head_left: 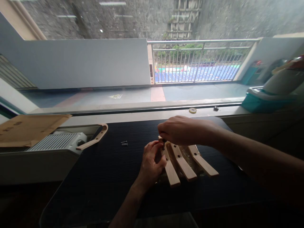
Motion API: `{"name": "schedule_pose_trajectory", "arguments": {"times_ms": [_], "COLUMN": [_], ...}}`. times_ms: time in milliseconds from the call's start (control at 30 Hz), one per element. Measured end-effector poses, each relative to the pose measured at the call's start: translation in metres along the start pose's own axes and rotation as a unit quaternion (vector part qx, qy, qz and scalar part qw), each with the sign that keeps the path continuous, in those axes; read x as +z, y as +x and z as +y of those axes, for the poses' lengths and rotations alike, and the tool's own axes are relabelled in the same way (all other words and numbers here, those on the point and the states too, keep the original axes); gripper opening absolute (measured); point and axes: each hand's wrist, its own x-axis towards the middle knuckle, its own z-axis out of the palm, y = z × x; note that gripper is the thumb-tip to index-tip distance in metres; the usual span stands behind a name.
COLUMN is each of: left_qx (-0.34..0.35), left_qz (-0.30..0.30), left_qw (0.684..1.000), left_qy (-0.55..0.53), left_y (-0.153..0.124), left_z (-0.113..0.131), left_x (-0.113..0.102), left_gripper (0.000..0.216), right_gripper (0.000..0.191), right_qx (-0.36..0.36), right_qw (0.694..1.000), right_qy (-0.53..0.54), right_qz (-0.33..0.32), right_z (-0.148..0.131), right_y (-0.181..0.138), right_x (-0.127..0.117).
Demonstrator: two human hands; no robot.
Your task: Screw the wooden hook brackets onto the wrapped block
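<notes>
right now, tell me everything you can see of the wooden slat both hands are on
The wooden slat is pale, flat, bare-looking wood with a squared near end, the leftmost of three fanned on the black table. It lies slanted. The left hand grips its far end; the right hand pinches a small dark part at that end.

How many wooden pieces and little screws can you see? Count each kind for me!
Straight wooden slats: 3
Curved wooden piece: 1
Loose screws: 2, as far as I can tell
Total: 6
</notes>
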Motion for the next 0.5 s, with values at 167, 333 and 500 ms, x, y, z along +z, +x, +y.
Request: {"name": "schedule_pose_trajectory", "arguments": {"times_ms": [167,333,500], "left_qx": [0.001,-0.001,-0.001], "left_qz": [0.006,0.005,0.008], "left_qw": [1.000,1.000,1.000], "left_qy": [-0.001,-0.001,-0.003], "left_y": [0.000,0.000,0.000], "left_z": [0.000,0.002,0.002], "left_x": [0.001,0.000,0.000], "left_gripper": [0.031,0.031,0.031], "right_gripper": [0.029,0.031,0.023], "right_qx": [0.029,0.062,0.013], "right_qw": [0.999,0.998,0.999], "right_qy": [0.005,-0.020,-0.030], "right_qz": [0.016,0.022,0.009], "right_z": [-0.004,-0.012,-0.010], "right_y": [-0.001,-0.004,-0.010], "right_x": [0.003,-0.004,-0.014]}}
